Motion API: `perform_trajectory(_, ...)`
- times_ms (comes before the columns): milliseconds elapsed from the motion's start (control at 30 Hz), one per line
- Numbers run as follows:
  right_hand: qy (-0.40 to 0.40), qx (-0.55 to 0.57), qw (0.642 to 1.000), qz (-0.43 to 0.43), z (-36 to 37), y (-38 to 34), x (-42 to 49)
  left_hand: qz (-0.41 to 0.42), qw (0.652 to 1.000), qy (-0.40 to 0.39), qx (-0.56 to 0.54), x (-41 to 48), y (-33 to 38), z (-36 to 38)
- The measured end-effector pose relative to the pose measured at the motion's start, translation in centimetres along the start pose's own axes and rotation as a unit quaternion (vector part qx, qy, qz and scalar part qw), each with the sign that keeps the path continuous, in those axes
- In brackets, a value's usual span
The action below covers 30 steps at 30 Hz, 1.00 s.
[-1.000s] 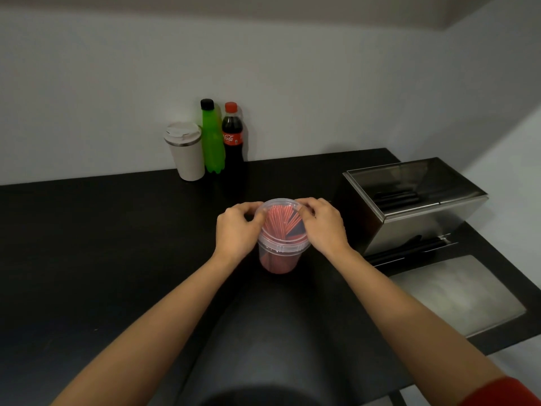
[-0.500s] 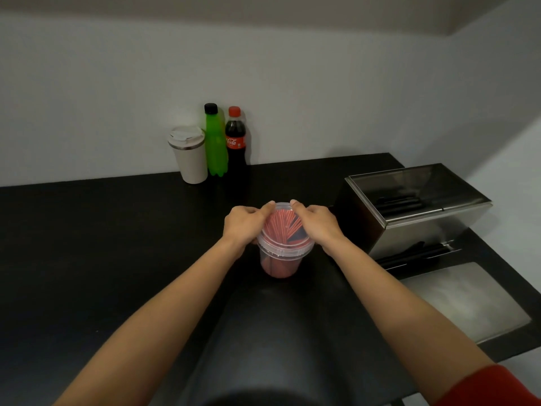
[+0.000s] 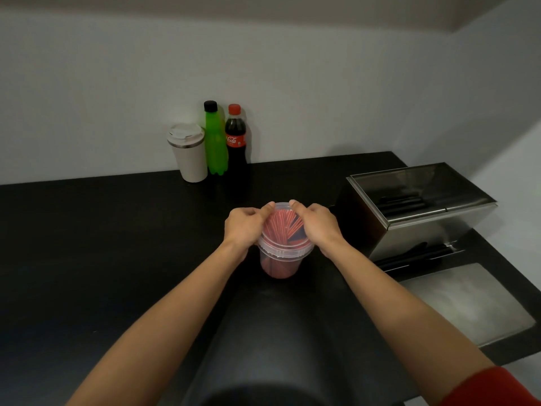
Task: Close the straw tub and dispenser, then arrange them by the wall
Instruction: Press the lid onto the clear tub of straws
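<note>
1. The stainless steel straw dispenser (image 3: 415, 212) is the biggest task item. It sits at the right end of the black counter (image 3: 102, 244), well apart from the back wall (image 3: 263, 83), with its top open and dark straws visible inside and in the front tray. Its long axis runs roughly left to right, slightly angled, and the tray faces the person. It looks rigid, fairly heavy and smooth, so I judge it best gripped by both end walls rather than the thin rim.

2. A flat steel lid (image 3: 468, 303) lies on the counter just in front of the dispenser, not yet fitted. It looks stiff, thin and slippery; lifting it by an edge seems wisest.

3. The clear plastic straw tub (image 3: 281, 259) stands upright mid-counter, left of the dispenser, its axis vertical and its mouth up. Red straws (image 3: 281, 227) lean inside. It seems light and flexible, likely to tip or buckle if squeezed, so pressing around the lid's rim is the sensible hold.

4. The left hand (image 3: 244, 225) curls round the tub's left rim, thumb on the clear lid (image 3: 285, 249), fingers folded down the side.

5. The right hand (image 3: 317, 225) mirrors it on the right rim, thumb pressing the far edge. Whether the lid is fully snapped on, I cannot tell.
</note>
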State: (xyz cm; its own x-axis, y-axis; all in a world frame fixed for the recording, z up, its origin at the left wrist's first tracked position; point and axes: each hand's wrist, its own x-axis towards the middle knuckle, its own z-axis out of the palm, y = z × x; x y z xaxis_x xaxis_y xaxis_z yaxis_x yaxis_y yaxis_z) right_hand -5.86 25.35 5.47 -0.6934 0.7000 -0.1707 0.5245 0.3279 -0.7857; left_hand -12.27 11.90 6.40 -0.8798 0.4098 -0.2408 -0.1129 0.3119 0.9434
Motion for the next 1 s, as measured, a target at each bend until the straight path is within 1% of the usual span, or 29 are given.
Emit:
perform_trajectory(133, 0.023, -0.019, 0.999, -0.027, -0.4, -0.1, -0.4, -0.001, 1.000, -0.003, -0.009, -0.5, 0.0, -0.3)
perform_trajectory(267, 0.052, -0.087, 0.992, -0.076, -1.0, -0.5, -1.1, 0.015, 0.999, -0.032, -0.024, -1.8, -0.4, -0.8)
perform_trajectory(367, 0.053, -0.126, 0.986, -0.091, -0.8, -0.7, -1.9, 0.069, 0.996, -0.050, 0.028, -2.9, -1.2, -0.8)
perform_trajectory(467, 0.058, -0.165, 0.979, -0.109, -0.2, -0.5, -2.8, 0.116, 0.991, -0.035, 0.052, -3.7, -1.7, -0.4)
perform_trajectory(567, 0.070, -0.153, 0.979, -0.113, 0.0, -0.5, -3.2, 0.115, 0.992, -0.033, 0.027, -4.1, -1.6, -0.4)
perform_trajectory(767, 0.065, -0.118, 0.985, -0.106, 0.2, -0.2, -3.0, 0.118, 0.992, -0.037, 0.008, -4.5, -1.8, -0.2)
perform_trajectory(1000, 0.065, -0.116, 0.986, -0.096, 0.5, -0.1, -2.7, 0.118, 0.993, -0.016, -0.002, -4.6, -2.0, 0.1)
